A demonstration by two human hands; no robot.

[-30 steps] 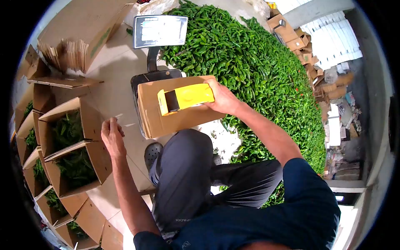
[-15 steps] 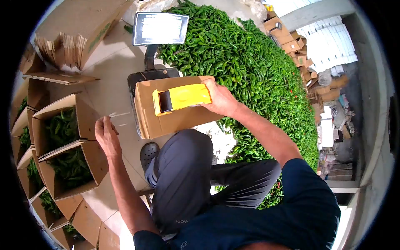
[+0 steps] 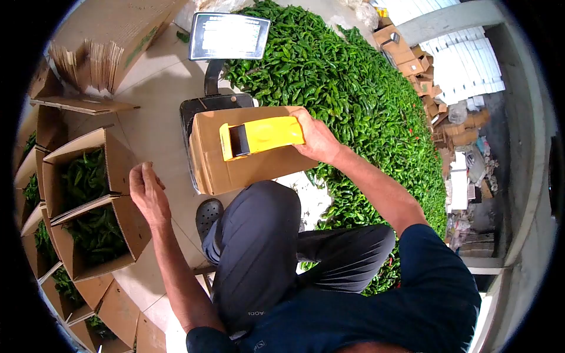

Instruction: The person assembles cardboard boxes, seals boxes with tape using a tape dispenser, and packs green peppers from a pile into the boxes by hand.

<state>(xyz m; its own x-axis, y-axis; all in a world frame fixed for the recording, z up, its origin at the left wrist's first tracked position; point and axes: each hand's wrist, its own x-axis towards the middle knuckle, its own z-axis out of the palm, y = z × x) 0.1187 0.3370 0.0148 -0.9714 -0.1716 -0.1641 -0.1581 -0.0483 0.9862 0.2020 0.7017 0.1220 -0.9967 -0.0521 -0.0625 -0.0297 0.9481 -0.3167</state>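
Note:
A yellow tape dispenser [image 3: 273, 135] with a dark opening at its left end lies over the top of a closed cardboard box [image 3: 235, 172]. My right hand [image 3: 318, 138] grips the dispenser's right end. Under the box is a black scale [image 3: 215, 103], whose lit display [image 3: 229, 36] stands behind it. My left hand [image 3: 150, 194] is in the air left of the box, its fingers curled together and touching neither the box nor the scale. Whether anything small is between those fingers cannot be made out.
Open boxes [image 3: 136, 226] holding green peppers stand at the left, below folded cardboard [image 3: 88, 106]. A large heap of green peppers [image 3: 365, 112] spreads behind and right of the box. Cardboard pieces [image 3: 400, 50] and white stacks [image 3: 465, 65] are at the far right.
My left hand has moved slightly left, away from the box. My right hand keeps its grip on the dispenser, which has shifted only a little over the box. The view has shifted slightly.

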